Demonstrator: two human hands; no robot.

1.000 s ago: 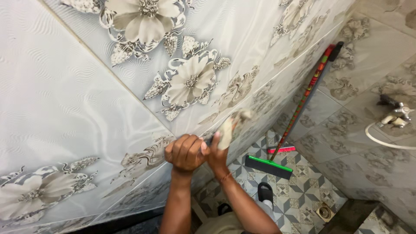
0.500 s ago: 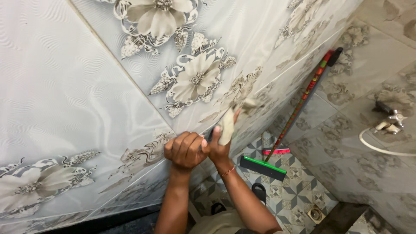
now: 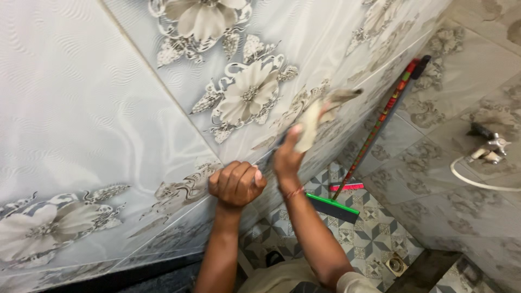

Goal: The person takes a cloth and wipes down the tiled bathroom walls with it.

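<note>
Right hand (image 3: pixel 287 157) clamped on a pale cloth (image 3: pixel 312 122), pressing it against the flower-patterned wall tile (image 3: pixel 108 108); left hand (image 3: pixel 236 183) closed in an empty fist, resting on the same wall just beside the right wrist. Beyond the hands, a green-headed broom (image 3: pixel 374 130) leans in the corner over the patterned floor (image 3: pixel 369 239); a tap (image 3: pixel 488 149) juts from the far wall at right

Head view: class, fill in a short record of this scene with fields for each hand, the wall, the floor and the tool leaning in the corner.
Left hand: closed fist against the tiled wall
Right hand: presses a pale cloth to the wall
Wall: glossy grey flower-pattern tiles
Floor: geometric star-pattern tiles
Corner tool: green-headed wiper, long red-green handle, leaning on the wall
</note>
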